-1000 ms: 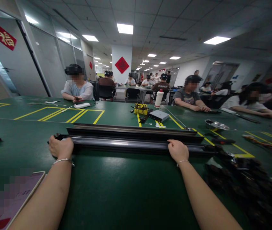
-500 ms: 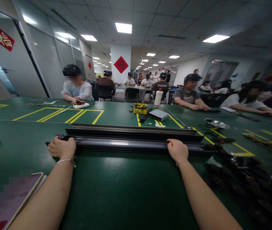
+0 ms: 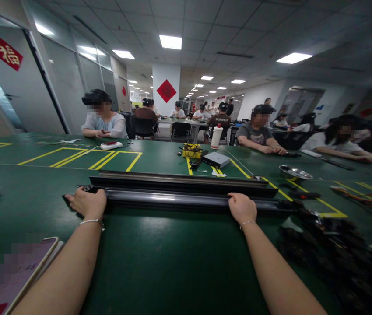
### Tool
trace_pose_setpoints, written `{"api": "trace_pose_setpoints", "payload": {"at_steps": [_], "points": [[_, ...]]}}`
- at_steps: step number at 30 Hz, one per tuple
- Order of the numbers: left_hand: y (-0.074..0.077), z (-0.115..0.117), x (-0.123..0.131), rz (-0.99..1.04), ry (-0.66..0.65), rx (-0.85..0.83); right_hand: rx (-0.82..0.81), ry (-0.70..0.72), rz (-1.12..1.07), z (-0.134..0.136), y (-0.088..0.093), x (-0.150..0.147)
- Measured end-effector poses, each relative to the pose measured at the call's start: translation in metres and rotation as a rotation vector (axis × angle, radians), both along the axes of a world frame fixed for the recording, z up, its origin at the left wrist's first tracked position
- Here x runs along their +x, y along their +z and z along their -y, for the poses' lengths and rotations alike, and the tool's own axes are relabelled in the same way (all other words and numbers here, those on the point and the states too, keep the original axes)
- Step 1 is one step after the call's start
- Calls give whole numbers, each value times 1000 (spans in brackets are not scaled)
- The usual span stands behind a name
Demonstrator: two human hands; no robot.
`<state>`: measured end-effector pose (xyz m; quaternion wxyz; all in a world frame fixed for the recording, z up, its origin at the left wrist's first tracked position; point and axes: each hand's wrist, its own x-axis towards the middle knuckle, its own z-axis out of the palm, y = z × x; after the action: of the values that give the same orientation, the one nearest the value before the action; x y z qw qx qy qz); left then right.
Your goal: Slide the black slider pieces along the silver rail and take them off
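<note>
A long, shiny black bar point(image 3: 173, 197) lies crosswise on the green table. My left hand point(image 3: 89, 202) grips its left end, by a small black end piece. Further right, my right hand point(image 3: 242, 207) is wrapped over the same bar, short of its right end. Just behind it and parallel runs a long dark channel-shaped rail point(image 3: 179, 178). The undersides of the bar and most of my fingertips are hidden.
Small black parts point(image 3: 343, 253) are heaped at the right. Behind the rails stand a grey box point(image 3: 217, 159), a yellow holder point(image 3: 191, 151), a white bottle point(image 3: 216, 136) and a metal bowl point(image 3: 295, 172). A phone point(image 3: 18, 280) lies lower left. People sit across the table.
My left hand has shifted slightly right at the bar's end, its fingers a little more spread. My right hand stays nearly where it was. Across the table, a person has put down a red object.
</note>
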<state>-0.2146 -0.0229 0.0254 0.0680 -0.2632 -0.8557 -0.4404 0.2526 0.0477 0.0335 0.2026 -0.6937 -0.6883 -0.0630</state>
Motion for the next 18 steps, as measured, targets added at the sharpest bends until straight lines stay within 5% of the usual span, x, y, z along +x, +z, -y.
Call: {"api": "trace_pose_setpoints", "payload": {"at_steps": [18], "points": [[7, 2, 13, -24, 76, -43, 13, -1, 11, 1, 0, -1]]}}
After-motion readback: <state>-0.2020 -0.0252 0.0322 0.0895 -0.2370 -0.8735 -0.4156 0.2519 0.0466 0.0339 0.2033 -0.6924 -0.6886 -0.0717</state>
